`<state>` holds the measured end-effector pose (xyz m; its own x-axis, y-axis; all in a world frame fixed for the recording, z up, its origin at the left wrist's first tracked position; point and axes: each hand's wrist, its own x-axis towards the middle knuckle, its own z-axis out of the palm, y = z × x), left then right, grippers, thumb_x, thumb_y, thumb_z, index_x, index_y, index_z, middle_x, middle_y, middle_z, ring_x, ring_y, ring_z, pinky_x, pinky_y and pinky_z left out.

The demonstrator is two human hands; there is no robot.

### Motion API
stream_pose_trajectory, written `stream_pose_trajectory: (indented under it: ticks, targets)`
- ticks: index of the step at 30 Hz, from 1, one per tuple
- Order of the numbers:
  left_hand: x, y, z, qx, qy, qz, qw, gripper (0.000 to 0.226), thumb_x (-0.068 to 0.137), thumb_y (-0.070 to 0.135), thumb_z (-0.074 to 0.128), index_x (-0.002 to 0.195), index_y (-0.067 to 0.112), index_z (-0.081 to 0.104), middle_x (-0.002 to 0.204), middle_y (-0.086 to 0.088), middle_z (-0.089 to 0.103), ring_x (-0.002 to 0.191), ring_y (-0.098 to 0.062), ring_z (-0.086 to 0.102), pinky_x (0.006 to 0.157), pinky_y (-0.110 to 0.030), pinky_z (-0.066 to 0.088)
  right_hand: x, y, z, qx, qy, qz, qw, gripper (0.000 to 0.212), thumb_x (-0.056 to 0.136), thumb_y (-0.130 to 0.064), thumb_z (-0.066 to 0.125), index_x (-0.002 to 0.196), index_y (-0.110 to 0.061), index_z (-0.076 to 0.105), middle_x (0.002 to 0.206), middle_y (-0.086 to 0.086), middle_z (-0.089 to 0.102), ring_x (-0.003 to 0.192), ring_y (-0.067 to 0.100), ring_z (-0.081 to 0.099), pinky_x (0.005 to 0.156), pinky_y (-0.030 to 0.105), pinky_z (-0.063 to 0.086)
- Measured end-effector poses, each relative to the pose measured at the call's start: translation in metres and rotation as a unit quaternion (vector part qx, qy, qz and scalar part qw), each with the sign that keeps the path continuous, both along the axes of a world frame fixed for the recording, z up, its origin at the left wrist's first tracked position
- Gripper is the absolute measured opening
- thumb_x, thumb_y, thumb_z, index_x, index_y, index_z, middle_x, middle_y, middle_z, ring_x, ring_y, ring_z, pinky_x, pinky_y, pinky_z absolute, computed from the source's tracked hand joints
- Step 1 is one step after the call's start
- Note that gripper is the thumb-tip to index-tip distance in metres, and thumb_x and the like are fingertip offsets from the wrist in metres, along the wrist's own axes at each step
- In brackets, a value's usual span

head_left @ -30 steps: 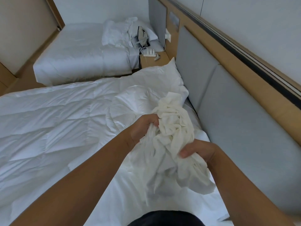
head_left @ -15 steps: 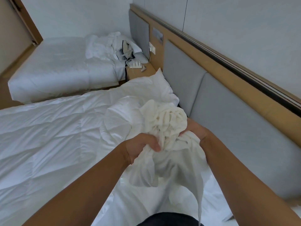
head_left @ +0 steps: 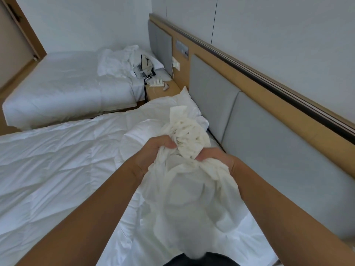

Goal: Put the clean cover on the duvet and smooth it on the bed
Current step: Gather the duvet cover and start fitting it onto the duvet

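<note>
Bed (head_left: 242,244) fills the frame, with the white duvet (head_left: 57,169) spread over it toward 9 o'clock. Second bed (head_left: 67,89) at 11 o'clock. Cover (head_left: 188,198) bunched at centre, above the bed. Hands: left hand (head_left: 153,150) and right hand (head_left: 217,158) each clench a fistful of the cover.

second bed (head_left: 63,89), wooden nightstand (head_left: 171,90), power strip (head_left: 156,84), grey headboard panels (head_left: 272,143)
</note>
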<state>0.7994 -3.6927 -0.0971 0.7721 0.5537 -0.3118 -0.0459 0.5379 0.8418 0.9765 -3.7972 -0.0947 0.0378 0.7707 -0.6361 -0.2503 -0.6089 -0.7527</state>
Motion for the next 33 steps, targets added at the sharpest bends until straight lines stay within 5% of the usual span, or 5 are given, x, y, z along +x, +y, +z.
stream_pose_trajectory:
  ticks: [10, 19, 27, 30, 33]
  targets:
    - [0.015, 0.011, -0.003, 0.035, 0.032, 0.029, 0.998, 0.047, 0.046, 0.017, 0.067, 0.091, 0.009, 0.058, 0.087, -0.010, 0.053, 0.077, -0.024, 0.053, 0.070, -0.031, 0.043, -0.006, -0.006, -0.034, 0.099, 0.184, 0.163, 0.964, 0.071, 0.013, -0.019, 0.100, 0.080, -0.009, 0.081, 0.082, 0.011, 0.075, 0.070, 0.023, 0.074, 0.062, 0.034, 0.061]
    - [-0.003, 0.007, -0.015, 0.008, 0.022, -0.061, 0.998, 0.053, 0.046, 0.011, 0.076, 0.098, 0.008, 0.081, 0.108, -0.018, 0.070, 0.096, -0.031, 0.069, 0.093, -0.040, 0.052, 0.036, 0.014, -0.027, 0.204, 0.106, 0.162, 0.960, 0.068, 0.039, -0.004, 0.091, 0.105, -0.011, 0.078, 0.106, 0.011, 0.075, 0.096, 0.025, 0.072, 0.081, 0.038, 0.059]
    - [-0.002, -0.026, -0.027, -0.071, -0.037, -0.106, 0.991, 0.067, 0.007, 0.016, 0.095, 0.071, 0.004, 0.079, 0.068, -0.012, 0.071, 0.059, -0.025, 0.070, 0.055, -0.029, 0.058, 0.037, 0.026, -0.021, 0.252, 0.032, 0.140, 0.957, 0.046, 0.043, -0.005, 0.085, 0.087, -0.017, 0.081, 0.083, -0.004, 0.077, 0.082, 0.007, 0.073, 0.075, 0.021, 0.056]
    - [0.002, -0.037, -0.022, -0.037, -0.052, -0.146, 0.987, 0.056, 0.014, 0.014, 0.096, 0.065, 0.003, 0.077, 0.062, -0.011, 0.069, 0.054, -0.022, 0.069, 0.050, -0.028, 0.056, 0.041, 0.025, -0.024, 0.258, 0.016, 0.115, 0.959, 0.038, 0.045, -0.003, 0.081, 0.080, -0.018, 0.081, 0.076, -0.006, 0.076, 0.077, 0.003, 0.072, 0.074, 0.022, 0.054]
    - [-0.006, -0.024, -0.032, 0.040, -0.121, -0.138, 0.982, 0.031, 0.076, -0.008, 0.078, 0.048, 0.004, 0.073, 0.052, 0.000, 0.068, 0.046, -0.001, 0.064, 0.044, -0.012, 0.048, 0.044, 0.018, -0.020, 0.267, 0.056, 0.134, 0.953, 0.039, 0.044, -0.003, 0.078, 0.080, -0.018, 0.083, 0.081, -0.002, 0.077, 0.079, 0.009, 0.073, 0.072, 0.024, 0.056]
